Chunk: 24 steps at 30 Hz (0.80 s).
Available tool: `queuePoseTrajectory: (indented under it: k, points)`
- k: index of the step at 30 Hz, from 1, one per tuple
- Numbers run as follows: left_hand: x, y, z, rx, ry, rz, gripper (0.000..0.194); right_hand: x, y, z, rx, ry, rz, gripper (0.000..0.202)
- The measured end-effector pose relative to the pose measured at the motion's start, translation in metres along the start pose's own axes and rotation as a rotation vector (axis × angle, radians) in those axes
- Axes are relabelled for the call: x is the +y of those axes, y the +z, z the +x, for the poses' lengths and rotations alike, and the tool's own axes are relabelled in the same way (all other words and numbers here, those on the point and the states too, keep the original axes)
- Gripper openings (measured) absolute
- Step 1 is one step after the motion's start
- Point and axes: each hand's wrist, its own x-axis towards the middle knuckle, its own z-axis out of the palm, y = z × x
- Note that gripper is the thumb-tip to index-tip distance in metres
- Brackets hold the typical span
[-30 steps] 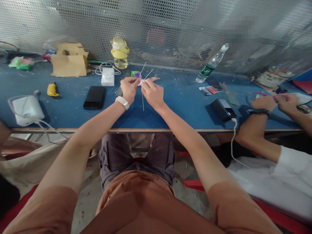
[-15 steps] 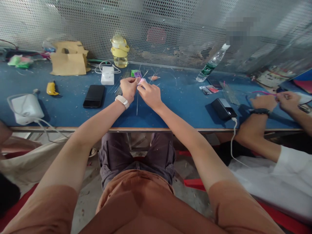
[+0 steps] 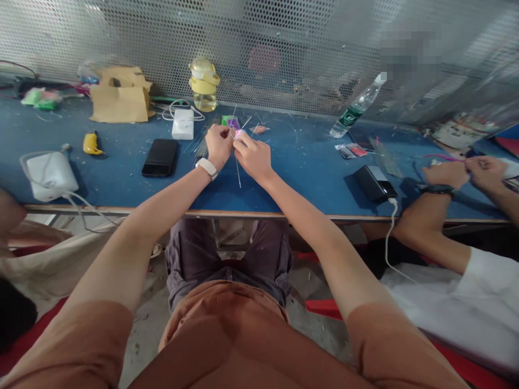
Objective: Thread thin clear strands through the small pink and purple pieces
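Note:
My left hand, with a white band on its wrist, is closed in a pinch at the middle of the blue table. Against it, my right hand grips a small pink piece with its fingertips. Thin stiff wires stick out from between the hands, one toward me and others away. What exactly the left fingertips pinch is hidden. Just beyond the hands lie a green and purple packet and a small orange piece. More loose wires lie beside my left hand.
To the left are a black phone, a white charger, a yellow cutter and a yellow-lidded bottle. To the right stand a water bottle and a black power bank. A co-worker's hands hold a purple strand.
The wire pointing toward me has swung its near end to the right. My hands stay together at the pink piece. The whole view has shifted slightly.

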Motion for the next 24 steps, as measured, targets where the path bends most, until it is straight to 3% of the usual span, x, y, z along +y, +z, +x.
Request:
queuePoseTrajectory:
  k: [7,13,18,24]
  points:
    - [-0.005,0.005,-0.002,-0.073,0.079,-0.093,0.041,0.019,0.011,-0.002,0.206,0.152,0.330,0.030]
    - [0.009,0.001,-0.003,-0.123,0.146,-0.189,0.041,0.043,0.034,0.002,0.420,0.262,0.737,0.053]
    - [0.013,0.000,-0.003,-0.143,0.165,-0.236,0.042,0.056,0.045,0.006,0.433,0.333,0.982,0.069]
    - [0.000,0.003,0.002,-0.026,0.096,-0.216,0.037,0.053,0.041,0.005,0.433,0.300,0.974,0.070]
